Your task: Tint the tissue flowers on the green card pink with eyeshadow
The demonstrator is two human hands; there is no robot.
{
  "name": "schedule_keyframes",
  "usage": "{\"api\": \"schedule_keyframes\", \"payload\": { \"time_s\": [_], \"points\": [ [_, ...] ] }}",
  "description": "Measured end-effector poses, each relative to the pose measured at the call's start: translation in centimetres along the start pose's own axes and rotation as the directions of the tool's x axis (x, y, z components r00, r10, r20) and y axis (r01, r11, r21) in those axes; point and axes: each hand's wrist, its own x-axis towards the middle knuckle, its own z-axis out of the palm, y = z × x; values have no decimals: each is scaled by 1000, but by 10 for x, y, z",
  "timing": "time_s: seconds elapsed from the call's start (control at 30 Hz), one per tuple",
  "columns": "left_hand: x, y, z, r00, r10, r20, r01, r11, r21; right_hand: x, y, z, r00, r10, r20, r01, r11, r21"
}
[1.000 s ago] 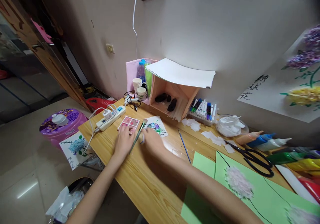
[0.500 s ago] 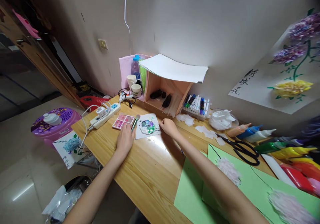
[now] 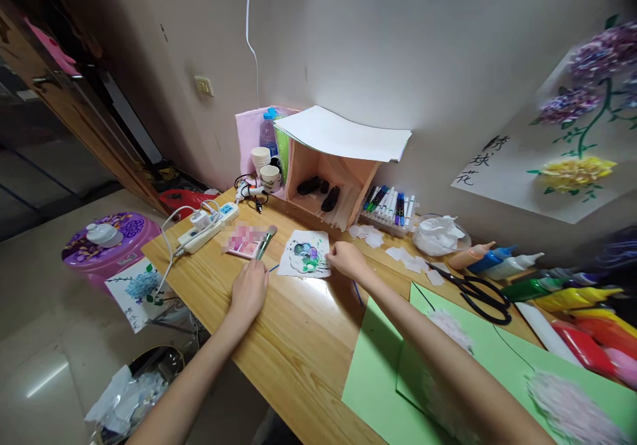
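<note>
My right hand (image 3: 347, 259) is closed in a pinch at the right edge of a paint-marked white paper (image 3: 322, 241). On that paper sits a round, scalloped paint palette (image 3: 304, 259) with purple, grey and green paint. My left hand (image 3: 249, 287) rests on the wooden table with its fingers curled; what they hold, if anything, is hidden. Just beyond its fingertips lies a green-handled brush (image 3: 265, 242), against a pink compartmented case (image 3: 243, 249). A thin blue stick (image 3: 274, 267) shows beside the left hand. Another thin blue piece (image 3: 357, 293) lies below my right wrist.
A power strip (image 3: 206, 227) with cables stands at the left. Behind are paper cups (image 3: 270, 177), an orange box (image 3: 343, 166) and markers (image 3: 391, 207). Green sheets (image 3: 371, 365) with fluffy flowers, black scissors (image 3: 482, 297) and paint bottles (image 3: 532, 289) lie to the right.
The paper and palette have shifted right and turned slightly along with my right hand. My left hand has drawn back from the pink case toward me.
</note>
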Motion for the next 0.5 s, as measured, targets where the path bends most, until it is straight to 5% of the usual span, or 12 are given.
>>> {"api": "schedule_keyframes", "payload": {
  "time_s": [0.3,0.5],
  "points": [
    [23,10,6,991,134,1,-133,984,119,-23,18,-2,1000,30,-7,-31,999,-44],
    [6,3,-12,994,97,-42,-88,978,192,-29,25,-3,1000,2,-25,-3,1000,-18]
  ]
}}
